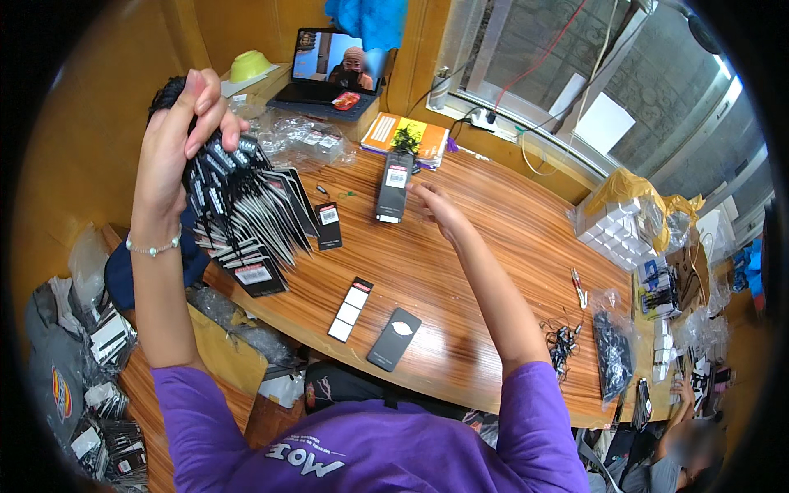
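My left hand [177,131], raised at the left, is closed around the black strings of a thick bundle of black hang tags [259,214]. The tags fan downward over the table's left edge, several with white barcode stickers. My right hand [440,207] has its fingers apart beside a neat stack of black hang tags [394,185], whose strings bunch at its far end; whether a fingertip touches it I cannot tell. Between the two lies a single black tag [329,226]. Nearer me are a black strip with white stickers [351,310] and a dark tag with a white oval mark [394,339].
Behind the stack lie orange and yellow papers [380,134]. An open laptop [329,70] and crumpled clear plastic [304,140] are at the back left. On the right are a pen [579,287], loose black strings [563,345], a bag of black strings [612,349] and bagged white boxes [616,222].
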{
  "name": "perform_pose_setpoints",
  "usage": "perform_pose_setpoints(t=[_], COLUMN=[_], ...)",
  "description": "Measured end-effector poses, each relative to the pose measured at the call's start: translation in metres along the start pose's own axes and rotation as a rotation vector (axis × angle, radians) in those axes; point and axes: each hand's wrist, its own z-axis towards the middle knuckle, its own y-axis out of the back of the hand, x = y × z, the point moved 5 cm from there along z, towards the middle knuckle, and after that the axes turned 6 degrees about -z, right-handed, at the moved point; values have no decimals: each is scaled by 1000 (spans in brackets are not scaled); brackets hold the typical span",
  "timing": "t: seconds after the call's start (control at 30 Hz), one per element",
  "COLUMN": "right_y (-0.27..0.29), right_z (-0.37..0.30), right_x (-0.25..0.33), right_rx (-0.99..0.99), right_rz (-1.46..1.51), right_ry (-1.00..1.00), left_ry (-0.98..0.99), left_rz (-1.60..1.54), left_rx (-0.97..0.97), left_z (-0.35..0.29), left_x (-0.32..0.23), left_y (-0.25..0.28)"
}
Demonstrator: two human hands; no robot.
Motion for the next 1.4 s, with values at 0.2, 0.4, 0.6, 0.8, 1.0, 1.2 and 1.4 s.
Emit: perform_pose_setpoints(t=[0.2,0.4,0.6,0.8,1.0,1.2,1.4], right_y=[-26,-26,-30,-29,-34,-43,-45], right_z=[11,35,51,65,70,84,73], right_x=[13,-2,-2,-11,-5,-1,13], right_rx=[-70,-152,10,83,50,83,51], right_rz=[147,109,169,118,79,275,96], right_ry=[88,55,-86,-179,-266,-159,-274], left_ry=[45,43,107,156,192,206,207], left_rz=[31,-24,-30,-48,-38,-46,-55], left_rx=[-5,3,5,44,53,61,70], left_z=[-25,-41,-51,-57,-60,-61,-65], left_x=[4,5,15,24,32,41,45], left_y=[15,20,24,25,25,21,21])
